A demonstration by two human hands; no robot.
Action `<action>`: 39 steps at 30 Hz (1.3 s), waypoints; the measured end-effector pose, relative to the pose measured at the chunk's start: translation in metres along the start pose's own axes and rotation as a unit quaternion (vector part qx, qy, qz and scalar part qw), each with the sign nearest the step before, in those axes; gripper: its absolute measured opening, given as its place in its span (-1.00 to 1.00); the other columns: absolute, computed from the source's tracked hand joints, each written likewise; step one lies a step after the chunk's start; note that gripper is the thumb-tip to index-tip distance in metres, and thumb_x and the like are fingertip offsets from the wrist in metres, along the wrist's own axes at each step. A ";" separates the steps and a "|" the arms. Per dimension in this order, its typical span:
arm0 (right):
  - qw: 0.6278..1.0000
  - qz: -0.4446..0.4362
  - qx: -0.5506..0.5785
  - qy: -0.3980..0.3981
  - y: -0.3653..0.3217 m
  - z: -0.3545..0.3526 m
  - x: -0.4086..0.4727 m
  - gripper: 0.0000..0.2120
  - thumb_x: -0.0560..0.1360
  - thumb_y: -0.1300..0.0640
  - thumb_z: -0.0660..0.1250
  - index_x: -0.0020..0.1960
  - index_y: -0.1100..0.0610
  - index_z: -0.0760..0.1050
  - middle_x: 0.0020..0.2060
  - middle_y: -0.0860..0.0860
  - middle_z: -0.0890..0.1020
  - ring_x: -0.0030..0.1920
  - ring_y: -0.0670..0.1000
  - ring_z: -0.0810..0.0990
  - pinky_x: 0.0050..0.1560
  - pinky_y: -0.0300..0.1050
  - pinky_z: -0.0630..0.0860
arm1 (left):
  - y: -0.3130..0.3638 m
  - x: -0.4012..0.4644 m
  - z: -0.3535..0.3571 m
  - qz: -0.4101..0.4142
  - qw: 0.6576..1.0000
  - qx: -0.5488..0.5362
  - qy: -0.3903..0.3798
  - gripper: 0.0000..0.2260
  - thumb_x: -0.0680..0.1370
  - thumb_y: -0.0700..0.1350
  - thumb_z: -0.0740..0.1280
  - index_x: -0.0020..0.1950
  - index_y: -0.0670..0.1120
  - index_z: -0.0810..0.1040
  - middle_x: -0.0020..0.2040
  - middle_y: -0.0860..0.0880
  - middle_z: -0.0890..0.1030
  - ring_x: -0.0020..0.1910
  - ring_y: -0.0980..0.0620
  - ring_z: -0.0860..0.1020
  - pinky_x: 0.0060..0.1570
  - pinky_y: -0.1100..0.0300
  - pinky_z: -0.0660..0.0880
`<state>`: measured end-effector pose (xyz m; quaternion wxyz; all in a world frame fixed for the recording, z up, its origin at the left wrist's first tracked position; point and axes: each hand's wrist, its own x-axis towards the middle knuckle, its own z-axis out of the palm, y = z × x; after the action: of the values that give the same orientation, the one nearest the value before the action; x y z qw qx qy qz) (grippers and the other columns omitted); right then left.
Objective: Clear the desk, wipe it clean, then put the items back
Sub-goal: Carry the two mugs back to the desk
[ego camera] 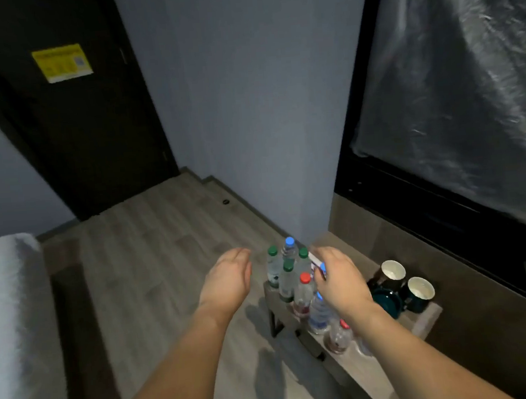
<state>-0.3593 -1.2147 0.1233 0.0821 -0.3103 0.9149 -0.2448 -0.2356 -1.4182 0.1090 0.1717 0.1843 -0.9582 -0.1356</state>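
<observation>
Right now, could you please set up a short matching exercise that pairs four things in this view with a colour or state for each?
Things:
1. left hand
2. right hand
3. two mugs
4. farthest bottle

Colour or state:
A. blue cap
B. dark outside, pale inside
C. open, holding nothing
D. fingers curled round a small white and blue object

Pairs: 1-C, 2-D, 3-B, 4-A
</observation>
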 end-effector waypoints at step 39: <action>0.713 0.592 0.368 0.077 0.416 0.150 0.107 -0.79 0.53 0.06 0.32 -0.01 0.16 0.65 -0.14 0.11 0.63 -0.01 0.14 0.59 -0.05 -0.09 0.43 | 0.203 0.213 0.476 -0.219 0.748 -0.196 -0.595 -0.82 0.63 0.01 0.22 0.10 -0.06 0.50 -0.14 -0.02 0.56 -0.33 0.04 0.51 -0.41 0.22 0.45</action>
<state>-0.6184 -1.0535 -0.2139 0.2467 0.3691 0.7526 -0.4864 -0.6642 -1.2282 -0.1961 -0.4349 0.2332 -0.7525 -0.4362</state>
